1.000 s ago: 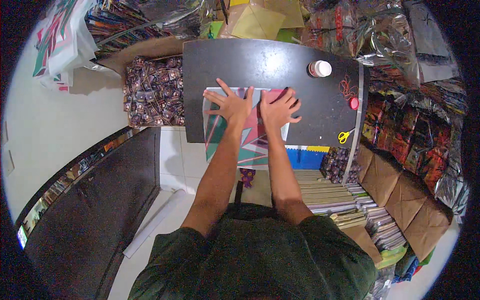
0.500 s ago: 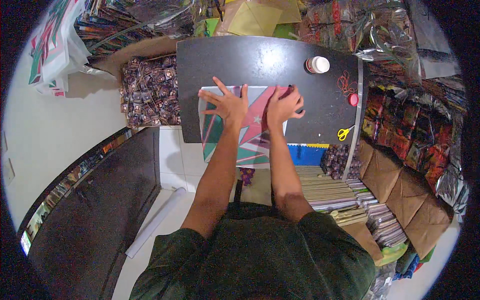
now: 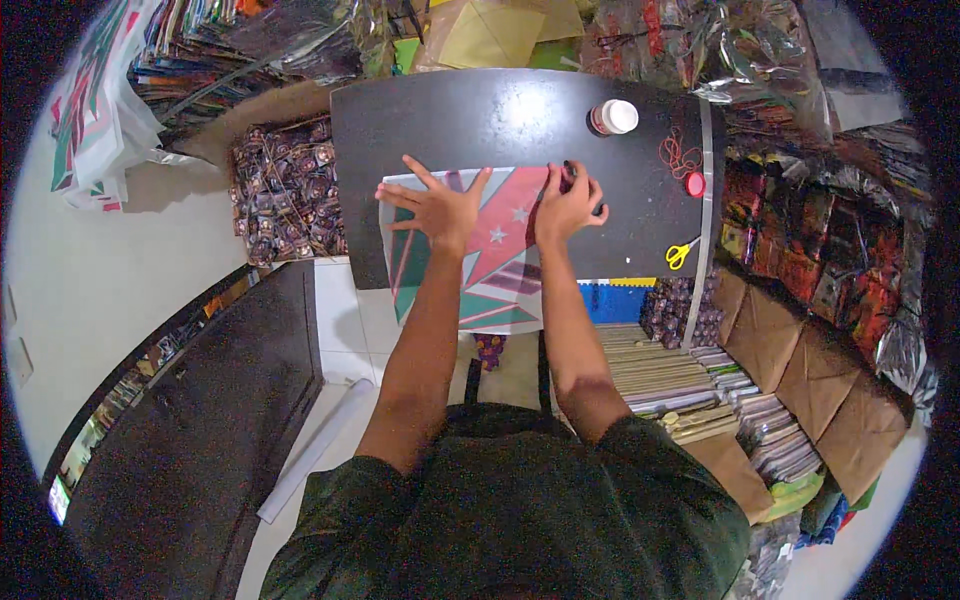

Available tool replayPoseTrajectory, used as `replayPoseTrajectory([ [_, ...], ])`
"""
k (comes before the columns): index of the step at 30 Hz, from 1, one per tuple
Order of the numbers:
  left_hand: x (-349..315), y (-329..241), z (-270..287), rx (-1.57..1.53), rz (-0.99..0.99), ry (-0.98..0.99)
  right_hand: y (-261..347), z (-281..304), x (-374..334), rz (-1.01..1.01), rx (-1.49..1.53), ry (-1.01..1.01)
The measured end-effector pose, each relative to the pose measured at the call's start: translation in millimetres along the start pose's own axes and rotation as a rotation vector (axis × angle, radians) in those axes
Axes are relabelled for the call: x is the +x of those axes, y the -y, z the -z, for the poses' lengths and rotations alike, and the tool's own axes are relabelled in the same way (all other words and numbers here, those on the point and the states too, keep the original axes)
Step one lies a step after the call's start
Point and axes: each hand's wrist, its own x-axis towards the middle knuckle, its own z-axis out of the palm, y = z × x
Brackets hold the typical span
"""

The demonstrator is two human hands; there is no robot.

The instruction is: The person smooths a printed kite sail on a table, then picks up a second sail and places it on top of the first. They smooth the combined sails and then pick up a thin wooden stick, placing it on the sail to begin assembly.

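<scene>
A thin printed sheet (image 3: pixel 505 262) in white, pink-red, green and purple, with pale stars, lies over the front edge of the dark table (image 3: pixel 440 115). Its near part hangs past that edge. My left hand (image 3: pixel 440 208) presses flat on its left half, fingers and thumb spread wide. At the sheet's far right corner, my right hand (image 3: pixel 568 212) has its fingers curled together. Something small and dark shows at those fingertips, too little to name.
A white-lidded jar (image 3: pixel 614 118), red string (image 3: pixel 680 155), a small red lid (image 3: pixel 695 184) and yellow-handled scissors (image 3: pixel 679 254) lie on the table's right. A box of small wrapped packets (image 3: pixel 290 190) stands at left. Stacked bundles (image 3: pixel 650 375) sit below right.
The whole view has shifted slightly. My right hand has slid a little to the right, away from my left, baring more of the pink-red area and a second star. My left hand stays spread.
</scene>
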Motion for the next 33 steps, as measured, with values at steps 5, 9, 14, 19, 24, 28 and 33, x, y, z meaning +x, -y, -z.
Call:
replayPoseTrajectory([
  [5, 2, -1, -2, 0.018, 0.023, -0.003, -7, -5, 3, 0.027, -0.053, -0.059],
  [9, 2, -5, -3, 0.019, 0.028, -0.004, -3, 2, 4, 0.051, -0.01, -0.08],
  [14, 2, -3, -2, -0.002, 0.014, 0.012, -9, 0, 7, 0.042, 0.017, -0.039],
  [19, 3, -3, -7, 0.043, 0.028, -0.021, 3, 9, 1, 0.042, -0.009, 0.014],
  [24, 4, -2, -7, 0.039, 0.023, -0.034, -5, 8, -3, 0.087, -0.033, 0.033],
  [28, 9, 7, -4, 0.059, 0.058, -0.098, -4, 8, 0, 0.069, -0.03, 0.034],
  [33, 30, 36, 21, 0.094, 0.106, -0.175, -8, 3, -1, 0.069, -0.021, 0.034],
])
